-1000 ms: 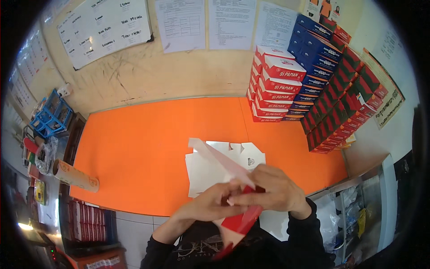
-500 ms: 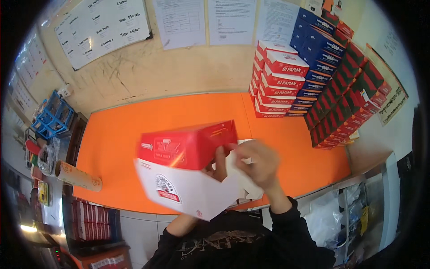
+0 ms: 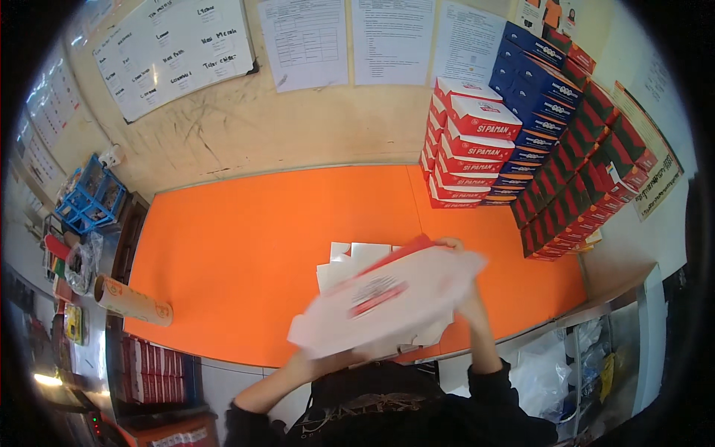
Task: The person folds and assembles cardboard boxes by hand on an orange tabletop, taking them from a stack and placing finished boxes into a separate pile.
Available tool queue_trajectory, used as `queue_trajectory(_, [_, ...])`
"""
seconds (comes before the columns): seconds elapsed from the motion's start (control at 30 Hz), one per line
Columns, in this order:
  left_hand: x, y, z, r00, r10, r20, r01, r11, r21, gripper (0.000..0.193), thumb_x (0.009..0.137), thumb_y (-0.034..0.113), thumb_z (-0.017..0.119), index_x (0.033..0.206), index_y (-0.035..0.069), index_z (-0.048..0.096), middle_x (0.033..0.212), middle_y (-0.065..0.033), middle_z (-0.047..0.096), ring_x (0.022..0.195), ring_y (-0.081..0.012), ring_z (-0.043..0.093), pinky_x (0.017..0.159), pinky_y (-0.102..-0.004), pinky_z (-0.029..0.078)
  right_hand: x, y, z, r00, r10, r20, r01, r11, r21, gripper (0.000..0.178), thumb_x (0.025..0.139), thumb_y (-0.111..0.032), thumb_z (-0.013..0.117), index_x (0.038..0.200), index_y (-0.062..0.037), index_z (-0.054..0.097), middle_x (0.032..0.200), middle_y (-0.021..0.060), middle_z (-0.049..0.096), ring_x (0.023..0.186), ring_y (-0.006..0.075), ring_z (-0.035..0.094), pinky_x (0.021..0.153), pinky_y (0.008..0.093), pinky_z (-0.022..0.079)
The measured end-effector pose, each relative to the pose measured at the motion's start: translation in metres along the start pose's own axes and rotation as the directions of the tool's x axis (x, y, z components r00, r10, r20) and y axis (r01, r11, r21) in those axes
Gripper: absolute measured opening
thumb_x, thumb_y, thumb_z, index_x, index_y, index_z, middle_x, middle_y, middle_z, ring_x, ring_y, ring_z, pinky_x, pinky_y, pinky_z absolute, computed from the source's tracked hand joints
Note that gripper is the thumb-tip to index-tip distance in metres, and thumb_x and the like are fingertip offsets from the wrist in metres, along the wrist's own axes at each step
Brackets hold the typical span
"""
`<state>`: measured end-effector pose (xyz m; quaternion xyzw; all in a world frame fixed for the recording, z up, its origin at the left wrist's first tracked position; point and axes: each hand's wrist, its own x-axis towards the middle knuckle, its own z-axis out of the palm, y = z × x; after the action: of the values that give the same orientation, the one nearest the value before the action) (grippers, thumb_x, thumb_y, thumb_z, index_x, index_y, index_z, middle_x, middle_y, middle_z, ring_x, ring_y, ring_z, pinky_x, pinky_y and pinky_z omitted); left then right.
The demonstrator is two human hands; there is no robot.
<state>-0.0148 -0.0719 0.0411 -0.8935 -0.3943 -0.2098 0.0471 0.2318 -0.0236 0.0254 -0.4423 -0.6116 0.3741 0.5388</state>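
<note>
A red-and-white cardboard food box is tilted in front of me, its white lid side facing up and blurred by motion. My right hand grips the box at its right end, with fingertips showing over the far edge. At the near left edge, my left hand holds the box from below, most of its fingers hidden. Beneath the box, a pile of flat white cardboard pieces lies on the orange table, partly covered.
Stacked red-and-white boxes, blue boxes and dark red-and-green boxes stand at the back right. At the left edge lies a cardboard tube. A blue plastic rack stands beyond it. Plastic bags fill a shelf at lower right.
The box has swung right and toward me, turning from its red side to its white face. My right hand has moved onto its right end. The flat white pieces show more.
</note>
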Motion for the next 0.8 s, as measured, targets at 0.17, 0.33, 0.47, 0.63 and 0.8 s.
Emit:
queue_trajectory(0.17, [-0.034, -0.029, 0.043, 0.973, 0.172, 0.154, -0.112, 0.936, -0.333, 0.035, 0.069, 0.014, 0.068, 0.102, 0.012, 0.059, 0.082, -0.0098, 0.062, 0.086, -0.0257, 0.06, 0.083, -0.0357, 0.044, -0.017, 0.082, -0.058, 0.718, 0.682, 0.139, -0.629, 0.722, -0.288, 0.049, 0.094, -0.039, 0.041, 0.116, 0.0025, 0.055, 0.11, 0.0142, 0.057, 0.107, 0.0212, 0.052, 0.093, 0.032, 0.04])
queue_trajectory(0.33, [-0.002, -0.011, 0.025, 0.933, 0.06, 0.356, 0.086, 0.92, -0.381, 0.021, 0.089, 0.021, 0.053, 0.101, 0.005, 0.06, 0.072, -0.0109, 0.059, 0.065, -0.0252, 0.058, 0.062, -0.0365, 0.046, -0.04, 0.061, -0.003, 0.968, 0.203, 0.148, -0.202, 0.979, -0.025, 0.03, 0.092, -0.024, 0.05, 0.104, 0.001, 0.062, 0.084, 0.0111, 0.063, 0.08, 0.0196, 0.06, 0.075, 0.0342, 0.046])
queue_trajectory(0.47, [0.003, -0.008, 0.025, 0.672, 0.165, 0.722, 0.694, 0.199, -0.692, 0.039, 0.097, 0.028, 0.041, 0.125, 0.001, 0.045, 0.077, -0.0059, 0.059, 0.07, -0.0158, 0.054, 0.072, -0.0302, 0.045, -0.014, -0.016, 0.001, 0.88, -0.111, 0.462, -0.136, 0.874, 0.467, 0.014, 0.081, -0.013, 0.065, 0.084, -0.0006, 0.062, 0.07, 0.0048, 0.06, 0.061, 0.0177, 0.055, 0.062, 0.031, 0.043])
queue_trajectory(0.63, [0.024, -0.01, 0.013, 0.803, 0.168, 0.571, 0.539, 0.204, -0.817, 0.031, 0.093, 0.015, 0.048, 0.12, 0.0, 0.049, 0.087, -0.0077, 0.061, 0.08, -0.0116, 0.055, 0.077, -0.0276, 0.046, -0.001, -0.048, 0.01, 0.806, -0.343, 0.482, 0.536, 0.769, -0.349, 0.018, 0.064, -0.028, 0.074, 0.07, -0.0137, 0.065, 0.083, 0.0026, 0.059, 0.07, 0.0241, 0.052, 0.066, 0.0341, 0.042])
queue_trajectory(0.8, [0.034, 0.002, 0.013, 0.89, 0.046, 0.453, 0.452, 0.03, -0.891, 0.02, 0.086, 0.007, 0.059, 0.106, 0.001, 0.058, 0.085, -0.0035, 0.061, 0.081, -0.0076, 0.057, 0.072, -0.0258, 0.049, 0.013, -0.054, 0.021, 0.676, -0.584, 0.449, 0.727, 0.63, -0.274, 0.015, 0.07, -0.03, 0.071, 0.069, -0.0157, 0.067, 0.087, 0.0027, 0.057, 0.075, 0.025, 0.051, 0.068, 0.0352, 0.042])
